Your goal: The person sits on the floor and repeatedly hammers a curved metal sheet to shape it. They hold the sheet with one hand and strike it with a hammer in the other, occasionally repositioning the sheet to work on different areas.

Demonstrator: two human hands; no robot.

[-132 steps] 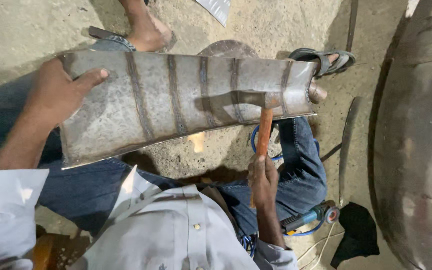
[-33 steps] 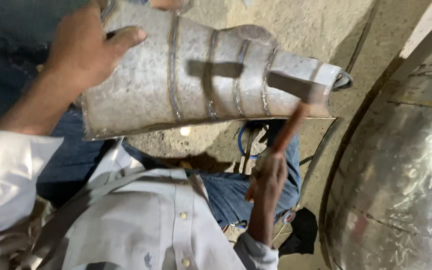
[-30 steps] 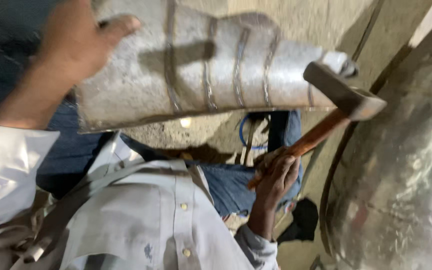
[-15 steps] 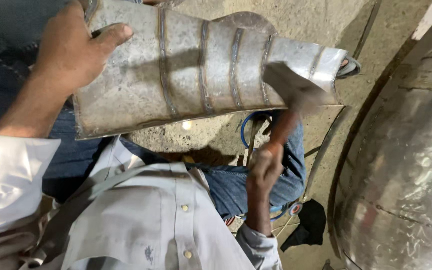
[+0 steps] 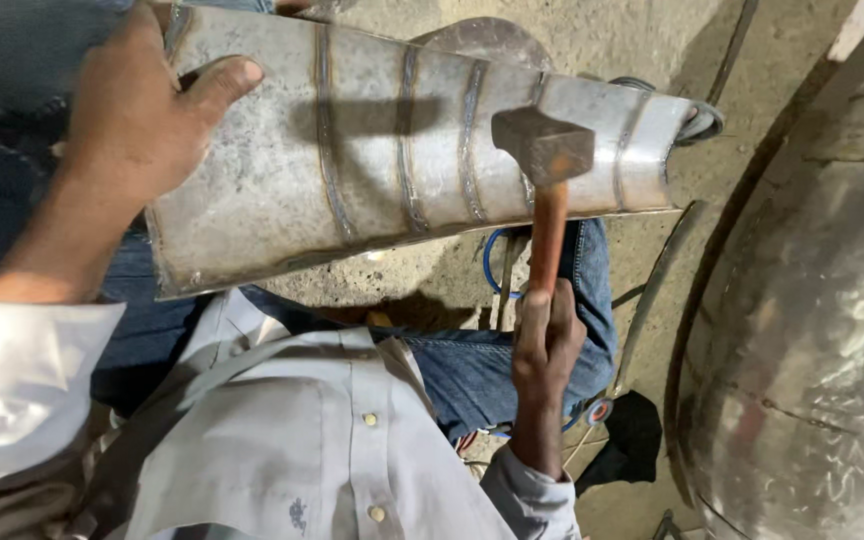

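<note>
Head view. The left hand (image 5: 132, 120) is pressing down on the wide end of a tapered sheet-metal cone (image 5: 402, 150), palm flat on top, thumb spread across the surface, fingers curling over the far edge. The cone is lying across the person's lap, wide end to the left, narrow end (image 5: 687, 120) pointing right toward a big curved steel tank (image 5: 802, 330). Raised weld seams (image 5: 407, 150) are running around the cone in several bands.

The right hand (image 5: 544, 345) is closed tight around the wooden handle of a hammer (image 5: 544, 170). The hammer head is sitting over the narrow half of the cone, on or just above one seam; contact cannot be told for certain.

Change noted: one second back the hammer was drawn out to the right, clear of the cone; half a second back it was coming down; now it is at the seam again. The cone has hardly shifted under the left hand. Judgement: repeated blows are being laid along the seams near the narrow end, dressing the joint.

Concrete floor (image 5: 632, 40) below.
</note>
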